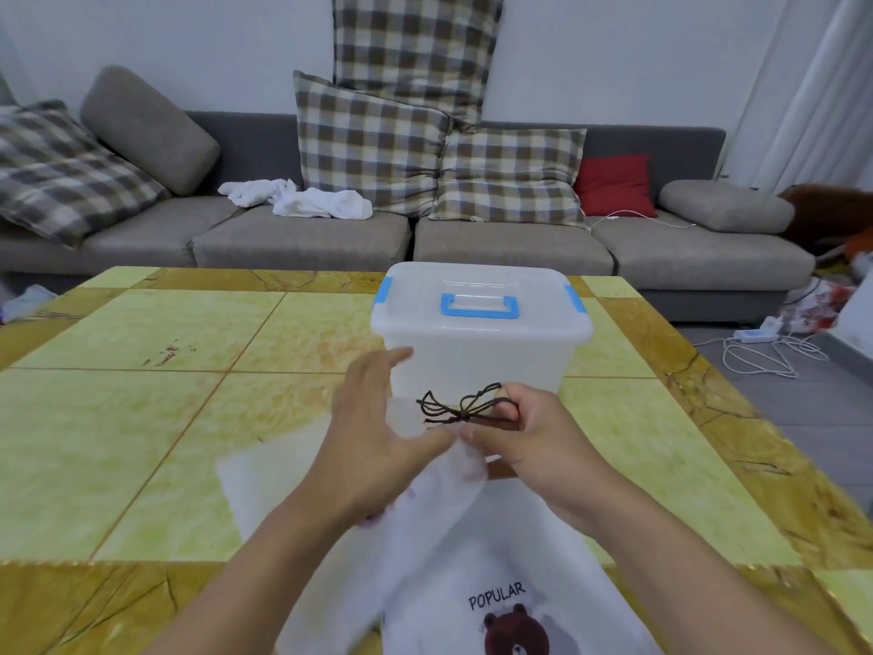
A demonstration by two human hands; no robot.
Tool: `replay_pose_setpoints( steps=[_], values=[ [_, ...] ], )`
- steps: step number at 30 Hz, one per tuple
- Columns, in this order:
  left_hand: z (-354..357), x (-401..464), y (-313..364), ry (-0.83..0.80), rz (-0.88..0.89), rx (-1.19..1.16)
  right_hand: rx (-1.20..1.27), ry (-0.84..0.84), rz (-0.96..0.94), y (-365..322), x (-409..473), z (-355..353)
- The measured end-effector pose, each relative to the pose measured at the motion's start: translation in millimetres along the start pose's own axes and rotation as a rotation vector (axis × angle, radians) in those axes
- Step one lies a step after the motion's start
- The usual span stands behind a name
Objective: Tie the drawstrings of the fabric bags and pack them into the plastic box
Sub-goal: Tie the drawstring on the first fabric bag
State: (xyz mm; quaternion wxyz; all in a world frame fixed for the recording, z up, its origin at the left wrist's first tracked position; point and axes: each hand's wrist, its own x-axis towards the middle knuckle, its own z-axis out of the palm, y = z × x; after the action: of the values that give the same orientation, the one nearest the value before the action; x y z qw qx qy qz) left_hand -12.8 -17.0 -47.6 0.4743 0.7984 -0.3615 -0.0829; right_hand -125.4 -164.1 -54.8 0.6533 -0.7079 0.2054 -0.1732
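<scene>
Both hands pinched bag [453,550] neck: right hand [529,442] gripped knotted cord [460,408], left hand [378,432] half-open, before lidded box [482,342].

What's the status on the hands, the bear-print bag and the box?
Both hands pinch the white bear-print fabric bag at its neck: left hand, right hand. Dark brown drawstring in a bow. Translucent plastic box behind, blue-handled lid on: blocks packing.
</scene>
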Motion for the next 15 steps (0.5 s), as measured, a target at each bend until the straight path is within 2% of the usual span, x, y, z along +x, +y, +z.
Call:
replay_pose_setpoints(
  steps=[2, 4, 6, 7, 10, 12, 15],
  values=[
    [-6.1, 5.0, -1.4, -0.04, 0.096, 0.182, 0.082, -0.042, -0.028, -4.1, 4.8, 4.4],
    [-7.3, 15.2, -6.9, -0.107, 0.129, 0.112, 0.122, -0.06, -0.036, -9.5, 8.1, 7.2],
    [-6.8, 25.8, -14.3, -0.054, 0.125, 0.062, 0.055, 0.007, -0.044, -18.3, 12.3, 1.2],
    [-8.0, 30.4, -19.8, -0.021, 0.104, 0.076, -0.046, 0.132, -0.068, -23.5, 18.5, -7.7],
    [-15.1, 36.9, -32.2, -0.017, 0.013, 0.175, -0.414, 0.653, -0.14, -44.1, 50.6, -54.8],
    [-17.6, 40.3, -38.7, -0.038, -0.016, 0.234, -0.569, 0.754, 0.015, -50.3, 83.5, -87.6],
    [-17.7, 47.3, -45.9, -0.034, 0.043, 0.32, -0.5, 0.635, 0.257, -45.3, 125.7, -105.2]
  ],
)
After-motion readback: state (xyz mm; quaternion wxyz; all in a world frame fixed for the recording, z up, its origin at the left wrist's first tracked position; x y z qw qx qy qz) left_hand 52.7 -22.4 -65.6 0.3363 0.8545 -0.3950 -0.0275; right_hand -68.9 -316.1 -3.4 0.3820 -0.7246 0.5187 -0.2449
